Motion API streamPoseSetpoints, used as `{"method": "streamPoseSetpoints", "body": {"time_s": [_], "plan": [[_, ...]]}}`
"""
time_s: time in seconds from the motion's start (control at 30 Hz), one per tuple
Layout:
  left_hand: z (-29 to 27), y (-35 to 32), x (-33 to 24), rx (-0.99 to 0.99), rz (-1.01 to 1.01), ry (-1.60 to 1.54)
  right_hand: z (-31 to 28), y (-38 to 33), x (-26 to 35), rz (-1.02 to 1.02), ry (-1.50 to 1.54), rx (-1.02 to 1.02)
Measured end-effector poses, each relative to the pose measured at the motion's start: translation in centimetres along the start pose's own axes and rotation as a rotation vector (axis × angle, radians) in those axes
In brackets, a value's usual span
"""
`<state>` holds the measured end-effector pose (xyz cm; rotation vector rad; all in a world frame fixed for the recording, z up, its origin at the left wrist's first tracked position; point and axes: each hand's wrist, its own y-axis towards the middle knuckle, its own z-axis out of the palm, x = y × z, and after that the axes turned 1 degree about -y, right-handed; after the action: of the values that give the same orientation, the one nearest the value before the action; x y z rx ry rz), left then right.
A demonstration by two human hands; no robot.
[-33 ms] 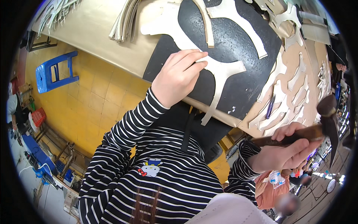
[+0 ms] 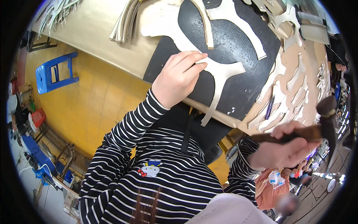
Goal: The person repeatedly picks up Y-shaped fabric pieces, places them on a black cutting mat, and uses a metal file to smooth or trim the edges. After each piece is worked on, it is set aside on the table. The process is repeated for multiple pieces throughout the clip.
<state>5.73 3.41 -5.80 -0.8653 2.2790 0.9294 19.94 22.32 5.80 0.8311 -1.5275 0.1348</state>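
Pale branched piece (image 2: pixel 225 71): lies on the black mat (image 2: pixel 238 95), upper centre of the frame; one limb runs to upper left, one short arm points right, one narrow leg reaches down past the table's near edge.
Left hand (image 2: pixel 179 78): centre of the frame, fingertips gathered at the middle of the pale branched piece; the contact is partly hidden, so whether they pinch it or only press cannot be told.
Right hand (image 2: pixel 279 153): lower right, slightly blurred, closed round the wooden handle of the hammer (image 2: pixel 307 134); well apart from the left hand.
Hammer head: right edge of the frame, raised clear of the mat.
Also on the mat: a curved strip (image 2: pixel 208 31) and a second pale piece (image 2: pixel 244 24), top centre and upper right.
About the table (image 2: pixel 93 39): a bundle of strips (image 2: pixel 125 24) at top centre-left; cut pieces (image 2: pixel 276 91) and a dark pen (image 2: pixel 269 108) at right.
Handling, pale branched piece: judged light, thin and sheet-like, fairly stiff along the broad limb, more apt to flex at the narrow leg; slip on the mat judged possible.
Hold, pale branched piece: the wide junction appears soundest; the leg tip looks weakest.
Handling, hammer: judged head-heavy and rigid; grip belongs on the wood.
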Motion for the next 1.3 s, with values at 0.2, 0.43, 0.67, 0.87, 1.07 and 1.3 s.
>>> {"method": "streamPoseSetpoints", "body": {"time_s": [0.2, 0.43, 0.67, 0.87, 1.07, 1.3], "plan": [[0.0, 0.3, 0.6, -0.031, 0.006, -0.043, 4.8, 0.7, -2.5, -0.067, -0.751, 0.798], [-0.1, 0.4, 0.6, -0.054, -0.008, -0.059, 3.3, -0.7, -1.4, -0.223, -0.348, 0.271], [-0.1, 0.1, 0.6, -0.053, -0.012, -0.074, 2.4, -1.2, -0.8, -0.113, -0.473, 0.425], [-0.2, 0.5, 0.5, -0.027, -0.015, -0.058, 2.3, -3.4, -2.8, -0.260, -0.635, 0.593], [0.1, 0.8, -0.5, 0.152, -0.100, 0.214, 1.4, -3.2, -5.5, -0.138, -0.682, 0.538], [-0.2, 1.9, -0.5, 0.207, -0.042, 0.095, 1.7, -1.0, -7.4, -0.149, -1.011, 0.374]]}}
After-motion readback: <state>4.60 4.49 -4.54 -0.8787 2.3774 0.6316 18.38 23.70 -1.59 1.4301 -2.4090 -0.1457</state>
